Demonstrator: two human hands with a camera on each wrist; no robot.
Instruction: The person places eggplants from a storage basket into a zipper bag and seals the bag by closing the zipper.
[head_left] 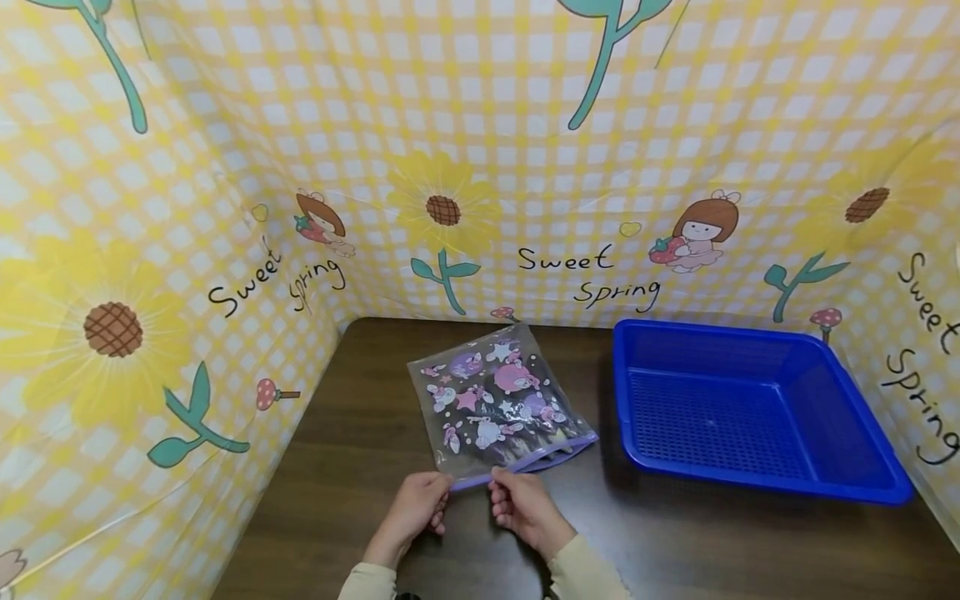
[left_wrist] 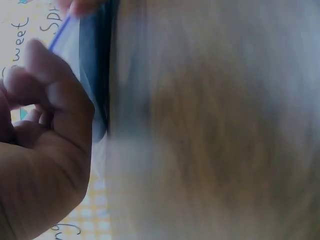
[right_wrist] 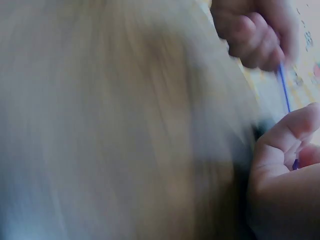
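A clear zip pouch printed with pink and purple cartoon figures and stars lies on the brown table, its purple zip edge toward me. My left hand pinches the left end of that edge between thumb and fingers. A short way along, my right hand pinches the same purple strip. Right of my hands the edge gapes apart, and dark contents show through the film. In the left wrist view my left hand is curled at the purple strip; the right wrist view shows the strip stretched between both hands.
A blue plastic basket with a perforated bottom stands to the right of the pouch. The brown table ends at walls of yellow checked cloth at the back and on both sides.
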